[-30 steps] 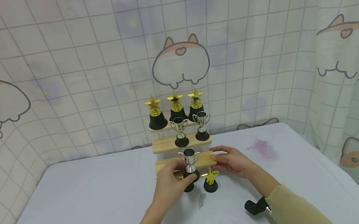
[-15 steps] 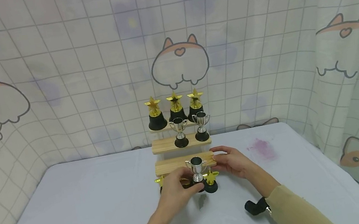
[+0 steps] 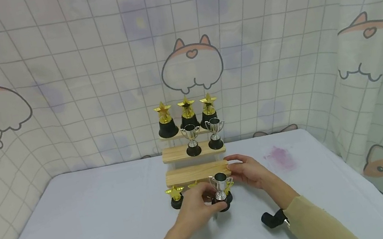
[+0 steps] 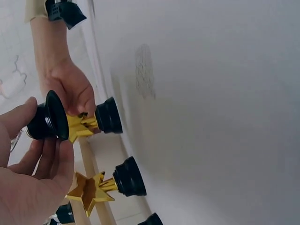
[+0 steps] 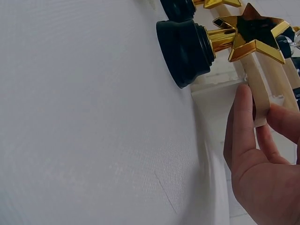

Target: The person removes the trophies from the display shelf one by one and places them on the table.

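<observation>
My left hand (image 3: 196,209) pinches a small silver trophy cup (image 3: 220,183) by its black base (image 4: 48,119), thumb on one side and fingers on the other. The cup is upright, in front of the lowest wooden shelf and overlapping a gold star trophy (image 3: 229,192) in the head view. My right hand (image 3: 250,172) grips the right end of that lowest shelf board (image 3: 193,174); its thumb and fingers straddle the wood in the right wrist view. More star trophies (image 3: 176,195) stand on the table before the rack, one partly hidden by my left hand.
On the middle shelf (image 3: 173,154) stand two silver trophy cups (image 3: 192,140), toward the centre and right. Three gold star trophies (image 3: 166,119) line the top shelf. A white cloth covers the table (image 3: 98,221), and a patterned curtain (image 3: 91,77) hangs behind it.
My left hand has carried the silver trophy cup right and toward me, down from in front of the lowest shelf. The right hand stays at the board's end.
</observation>
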A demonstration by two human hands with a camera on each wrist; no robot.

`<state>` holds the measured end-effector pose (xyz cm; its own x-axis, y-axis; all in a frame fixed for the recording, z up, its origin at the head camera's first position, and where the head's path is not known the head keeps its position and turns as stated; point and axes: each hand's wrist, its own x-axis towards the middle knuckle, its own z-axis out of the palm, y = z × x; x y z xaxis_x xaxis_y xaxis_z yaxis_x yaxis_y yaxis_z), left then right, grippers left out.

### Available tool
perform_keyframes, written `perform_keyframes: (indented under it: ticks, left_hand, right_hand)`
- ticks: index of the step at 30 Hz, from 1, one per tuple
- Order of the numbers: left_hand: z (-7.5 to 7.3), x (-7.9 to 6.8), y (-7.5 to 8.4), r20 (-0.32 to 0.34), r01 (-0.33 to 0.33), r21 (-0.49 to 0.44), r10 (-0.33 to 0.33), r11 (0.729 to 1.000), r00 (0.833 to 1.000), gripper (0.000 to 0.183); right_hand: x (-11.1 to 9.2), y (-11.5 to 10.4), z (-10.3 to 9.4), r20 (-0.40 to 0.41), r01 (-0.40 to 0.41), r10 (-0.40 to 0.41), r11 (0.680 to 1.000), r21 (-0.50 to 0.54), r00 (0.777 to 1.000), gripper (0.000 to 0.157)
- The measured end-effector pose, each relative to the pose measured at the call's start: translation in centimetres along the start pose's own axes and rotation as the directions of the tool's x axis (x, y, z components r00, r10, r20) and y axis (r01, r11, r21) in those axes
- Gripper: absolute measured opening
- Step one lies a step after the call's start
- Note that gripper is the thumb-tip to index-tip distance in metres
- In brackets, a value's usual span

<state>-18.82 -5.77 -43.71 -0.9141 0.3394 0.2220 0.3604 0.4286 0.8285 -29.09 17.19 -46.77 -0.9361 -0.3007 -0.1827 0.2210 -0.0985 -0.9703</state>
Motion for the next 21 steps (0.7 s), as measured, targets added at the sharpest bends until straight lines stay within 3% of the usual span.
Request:
perform_keyframes:
  ticks: [9, 16, 21]
  left_hand:
    - [1.8, 0.1, 0.1, 0.086, -0.016, -0.076, 0.023, 0.997, 0.996, 0.028]
    - [2.9, 0.3, -0.6, 0.15, 0.061, -0.034, -0.055, 0.998, 0.987, 0.029]
    - [3.1, 0.4, -1.0, 0.138, 0.103, 0.006, -0.103, 0.995, 0.985, 0.029]
  right_hand:
    - [-0.2, 0.0, 0.1, 0.002, 0.003, -0.004, 1.0, 0.024, 1.0, 0.047]
    - [-0.2, 0.0, 0.3, 0.012, -0.007, 0.006, 0.999, 0.044, 1.0, 0.047]
    - [-0.1, -0.2, 0.3, 0.002, -0.01, 0.01, 0.999, 0.049, 1.0, 0.047]
